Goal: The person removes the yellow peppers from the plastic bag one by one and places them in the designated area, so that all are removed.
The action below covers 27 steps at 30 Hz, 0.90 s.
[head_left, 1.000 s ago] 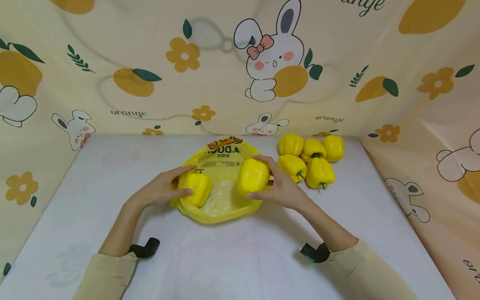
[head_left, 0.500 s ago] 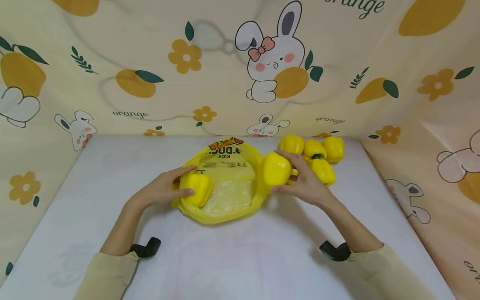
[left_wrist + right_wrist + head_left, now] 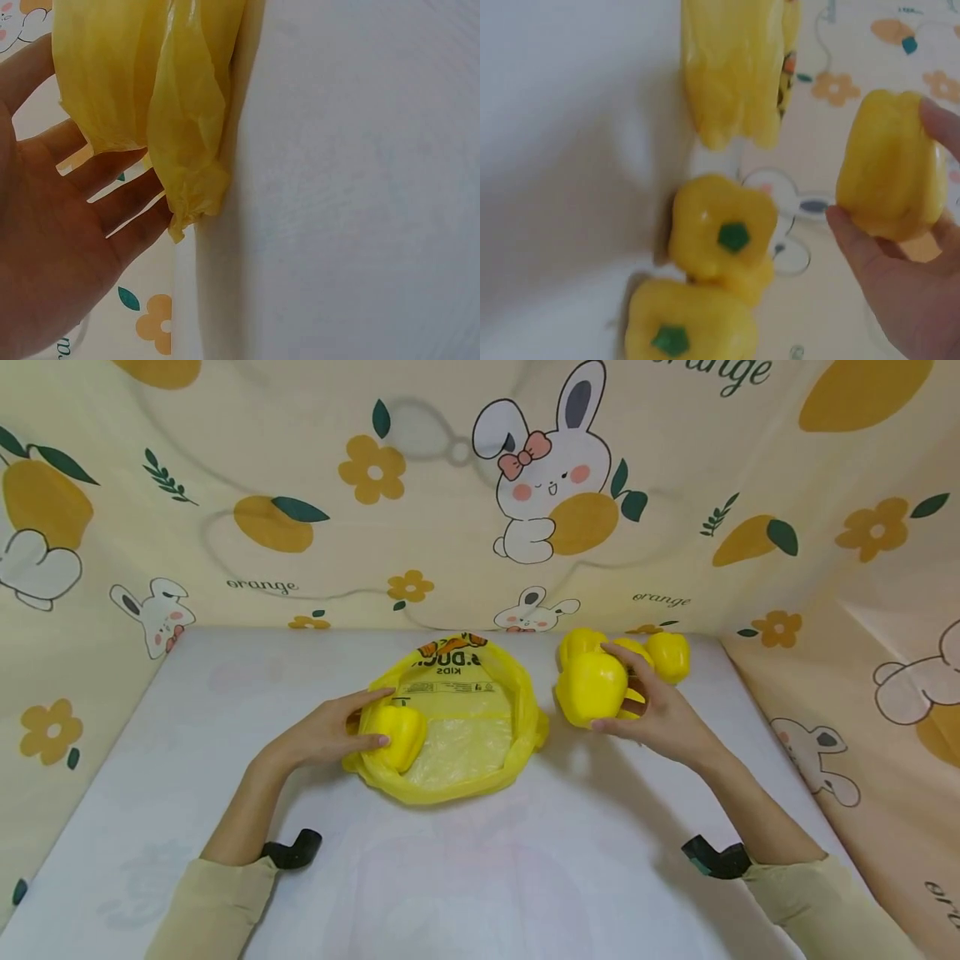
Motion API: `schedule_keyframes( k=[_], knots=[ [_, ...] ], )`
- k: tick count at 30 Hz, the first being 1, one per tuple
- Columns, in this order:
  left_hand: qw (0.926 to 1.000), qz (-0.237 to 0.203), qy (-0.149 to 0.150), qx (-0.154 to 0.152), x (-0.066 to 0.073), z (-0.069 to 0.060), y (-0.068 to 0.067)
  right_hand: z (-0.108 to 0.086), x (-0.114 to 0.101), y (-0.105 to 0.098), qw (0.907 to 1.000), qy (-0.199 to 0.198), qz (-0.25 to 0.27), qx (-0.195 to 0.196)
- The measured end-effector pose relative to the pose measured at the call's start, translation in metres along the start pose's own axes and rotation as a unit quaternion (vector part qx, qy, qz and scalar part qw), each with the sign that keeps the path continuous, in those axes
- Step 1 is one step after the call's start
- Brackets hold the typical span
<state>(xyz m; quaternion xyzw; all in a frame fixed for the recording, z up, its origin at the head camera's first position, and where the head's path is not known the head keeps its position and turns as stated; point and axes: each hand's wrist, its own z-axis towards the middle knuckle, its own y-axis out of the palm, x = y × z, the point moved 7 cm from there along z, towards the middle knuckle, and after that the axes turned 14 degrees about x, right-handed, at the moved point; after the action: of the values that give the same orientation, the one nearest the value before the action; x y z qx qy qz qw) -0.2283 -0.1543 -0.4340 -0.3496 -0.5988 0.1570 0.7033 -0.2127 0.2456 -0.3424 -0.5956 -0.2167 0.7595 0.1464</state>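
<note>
A yellow plastic bag (image 3: 465, 735) with black print stands with its mouth up on the table in the head view. Inside, against its left wall, is a yellow bell pepper (image 3: 400, 737). My left hand (image 3: 326, 732) holds the bag's left side, thumb over the rim near that pepper. In the left wrist view its other fingers (image 3: 127, 191) lie against the outside of the bag. My right hand (image 3: 652, 714) grips another yellow bell pepper (image 3: 592, 687), raised to the right of the bag. In the right wrist view this pepper (image 3: 891, 169) sits between thumb and fingers.
Several yellow bell peppers are grouped at the back right, including one at the far right (image 3: 670, 656); my right hand partly hides them. A printed cloth (image 3: 435, 543) rises behind the white table (image 3: 420, 885).
My right hand has carried its pepper out from over the bag, rightward to in front of the grouped peppers. The left hand stays at the bag's left side.
</note>
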Motion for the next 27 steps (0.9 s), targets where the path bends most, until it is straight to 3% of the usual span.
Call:
schedule_keyframes(
  k=[5, 13, 27],
  knots=[
    [1.0, -0.005, 0.002, -0.001, 0.001, 0.001, -0.001, 0.002, 0.008, -0.018, 0.9999, -0.004, 0.009, 0.003],
    [1.0, -0.003, 0.007, -0.002, 0.001, 0.0, -0.001, 0.007, 0.026, -0.051, 0.9987, 0.017, -0.017, 0.046],
    [1.0, -0.002, 0.001, -0.006, 0.001, 0.002, -0.001, 0.002, 0.059, -0.09, 0.9966, 0.038, -0.073, -0.002]
  ],
)
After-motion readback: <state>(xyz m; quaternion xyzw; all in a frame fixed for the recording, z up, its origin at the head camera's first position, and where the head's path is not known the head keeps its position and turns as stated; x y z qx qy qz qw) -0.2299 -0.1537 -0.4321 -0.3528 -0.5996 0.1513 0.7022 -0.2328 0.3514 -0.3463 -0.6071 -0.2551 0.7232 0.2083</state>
